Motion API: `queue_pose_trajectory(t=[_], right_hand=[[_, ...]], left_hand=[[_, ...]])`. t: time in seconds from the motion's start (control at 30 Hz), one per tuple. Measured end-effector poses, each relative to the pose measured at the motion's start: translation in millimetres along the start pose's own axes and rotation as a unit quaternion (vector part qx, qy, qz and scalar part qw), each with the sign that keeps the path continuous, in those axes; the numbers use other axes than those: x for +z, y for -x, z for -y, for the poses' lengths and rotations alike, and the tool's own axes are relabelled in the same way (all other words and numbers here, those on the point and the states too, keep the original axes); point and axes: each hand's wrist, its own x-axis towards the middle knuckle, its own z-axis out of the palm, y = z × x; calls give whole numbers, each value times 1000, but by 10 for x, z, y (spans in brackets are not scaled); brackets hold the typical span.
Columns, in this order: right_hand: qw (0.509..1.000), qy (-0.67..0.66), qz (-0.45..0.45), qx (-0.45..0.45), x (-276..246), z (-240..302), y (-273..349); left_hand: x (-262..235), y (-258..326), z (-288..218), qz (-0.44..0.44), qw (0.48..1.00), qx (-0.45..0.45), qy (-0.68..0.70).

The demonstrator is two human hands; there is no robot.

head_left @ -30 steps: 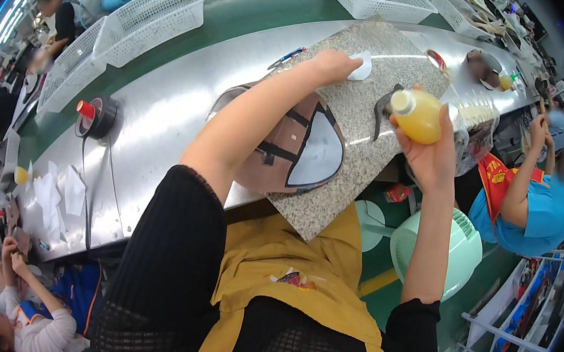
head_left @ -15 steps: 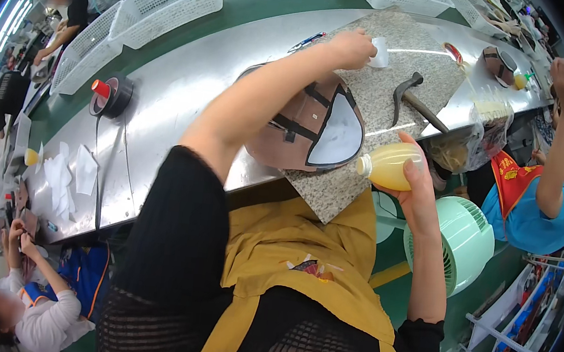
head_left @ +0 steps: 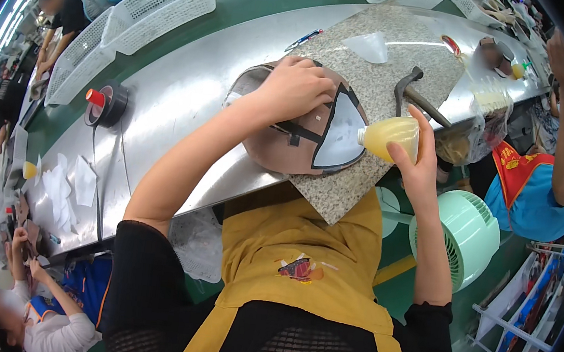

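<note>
A rounded brown leather bag (head_left: 271, 149), with black trim and a black-edged white panel (head_left: 341, 135), lies on the bench and partly over a speckled stone slab (head_left: 334, 199). My left hand (head_left: 298, 90) is closed over its upper part, fingers bent; the fingertips are partly hidden. In my right hand (head_left: 420, 164) is a squeeze bottle (head_left: 393, 138) of yellowish liquid, held on its side. Its whitish neck points left, at the right edge of the white panel; whether it touches, I cannot tell. A translucent white sheet piece (head_left: 369, 47) rests on the slab beyond the bag.
A hammer (head_left: 420, 102) lies on the slab's right side. Left on the metal bench (head_left: 165, 112) stand a black round container with a red top (head_left: 105, 104) and white paper pieces (head_left: 58, 183). A green fan (head_left: 457, 239) is by my right forearm. Co-workers sit on both sides.
My left hand has let go of the white sheet piece, leaving it on the slab, and come back onto the bag. The bottle has shifted slightly up and left, its neck nearer the white panel.
</note>
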Motion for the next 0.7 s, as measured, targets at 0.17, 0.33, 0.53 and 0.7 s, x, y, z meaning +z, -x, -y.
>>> queue_pose_trajectory(t=[0.17, 0.33, 0.53, 0.7], right_hand=[[998, 60, 26, -17, -11, 28, -15], [955, 259, 65, -129, 182, 121, -11], [899, 394, 117, -153, 394, 68, -104], [889, 413, 62, -190, 508, -63, -506]], left_hand=[[-131, -167, 68, 77, 997, 21, 2], [-88, 198, 144, 132, 991, 14, 3], [239, 308, 63, 34, 999, 14, -36], [261, 322, 67, 25, 999, 11, -34]])
